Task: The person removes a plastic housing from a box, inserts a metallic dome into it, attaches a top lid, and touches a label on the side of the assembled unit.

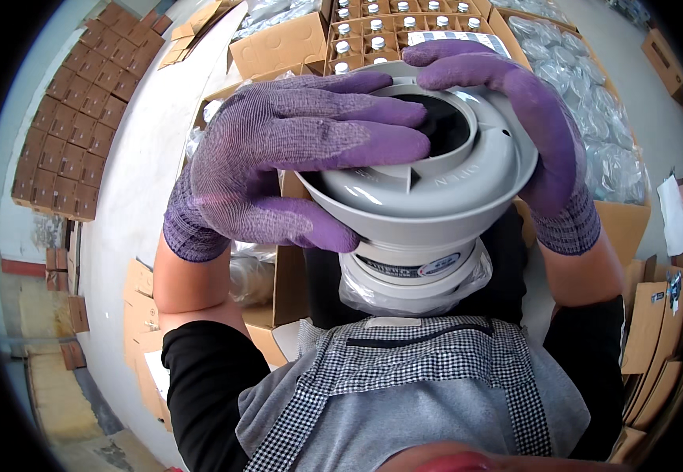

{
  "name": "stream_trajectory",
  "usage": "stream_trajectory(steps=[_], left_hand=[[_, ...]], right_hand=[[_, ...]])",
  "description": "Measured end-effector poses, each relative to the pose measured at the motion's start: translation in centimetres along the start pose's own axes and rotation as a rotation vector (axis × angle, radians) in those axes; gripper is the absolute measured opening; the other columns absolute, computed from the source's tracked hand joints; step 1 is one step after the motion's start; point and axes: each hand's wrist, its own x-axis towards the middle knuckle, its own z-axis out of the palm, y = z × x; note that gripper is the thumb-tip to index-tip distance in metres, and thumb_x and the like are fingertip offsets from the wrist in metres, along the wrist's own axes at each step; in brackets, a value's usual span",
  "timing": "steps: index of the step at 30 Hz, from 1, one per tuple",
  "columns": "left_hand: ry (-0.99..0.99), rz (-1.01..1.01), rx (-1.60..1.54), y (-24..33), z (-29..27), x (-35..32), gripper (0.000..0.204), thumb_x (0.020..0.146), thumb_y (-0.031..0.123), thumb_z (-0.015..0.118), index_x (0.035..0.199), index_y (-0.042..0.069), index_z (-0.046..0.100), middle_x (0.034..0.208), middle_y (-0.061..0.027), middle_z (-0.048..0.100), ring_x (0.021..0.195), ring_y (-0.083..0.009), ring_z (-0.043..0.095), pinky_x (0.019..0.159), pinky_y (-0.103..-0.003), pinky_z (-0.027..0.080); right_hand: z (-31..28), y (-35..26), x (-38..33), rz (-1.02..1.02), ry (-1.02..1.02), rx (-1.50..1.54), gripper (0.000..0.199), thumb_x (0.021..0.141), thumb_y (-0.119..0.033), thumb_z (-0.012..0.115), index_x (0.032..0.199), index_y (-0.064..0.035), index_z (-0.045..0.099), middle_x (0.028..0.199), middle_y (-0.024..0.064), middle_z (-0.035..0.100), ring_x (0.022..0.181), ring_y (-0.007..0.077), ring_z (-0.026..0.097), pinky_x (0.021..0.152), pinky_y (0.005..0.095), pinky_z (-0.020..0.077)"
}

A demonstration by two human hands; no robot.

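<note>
A round grey plastic fitting (pixel 444 214) is in front of my chest, its wide flared top tilted toward me. A raised collar rings the dark opening (pixel 441 126) in its top. Below the flare, the narrower labelled body sits partly in a clear plastic bag (pixel 467 287). My left hand (pixel 286 149), in a purple knitted glove, reaches over the left side, with long fingers across the top and thumb against the outer rim. In a matching glove, my right hand (pixel 526 118) curls around the right and far rim. What supports the fitting's base is hidden.
Beyond my hands stands a divided carton (pixel 318 43) of capped bottles. Another carton at right holds clear-bagged items (pixel 585 102). An open carton (pixel 288 283) is by my left arm. Flattened cardboard (pixel 656 330) leans at right; brown boxes (pixel 82 110) are stacked along the left wall.
</note>
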Motion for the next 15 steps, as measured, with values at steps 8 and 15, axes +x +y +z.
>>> stream_trajectory(steps=[8,15], left_hand=[[0.169,-0.231,-0.082,0.1,0.7,-1.5,0.075,0.066,0.043,0.086,0.126,-0.001,0.069,0.120,-0.0218,0.071,0.121,-0.0380,0.065,0.112,-0.048,0.043],[0.084,-0.236,0.106,1.3,1.6,-1.6,0.087,0.077,0.064,0.072,0.127,-0.006,0.065,0.126,-0.0264,0.067,0.121,-0.0421,0.063,0.109,-0.050,0.044]], right_hand=[[1.8,1.4,1.1,0.127,0.040,-0.075,0.051,0.108,-0.034,0.032,0.124,0.0050,0.060,0.127,0.0203,0.063,0.123,0.0303,0.061,0.108,0.0407,0.0474],[2.7,6.5,0.4,-0.150,0.011,0.150,0.038,0.104,-0.028,0.046,0.129,-0.0026,0.058,0.130,0.0221,0.061,0.121,0.0333,0.063,0.106,0.0418,0.0506]])
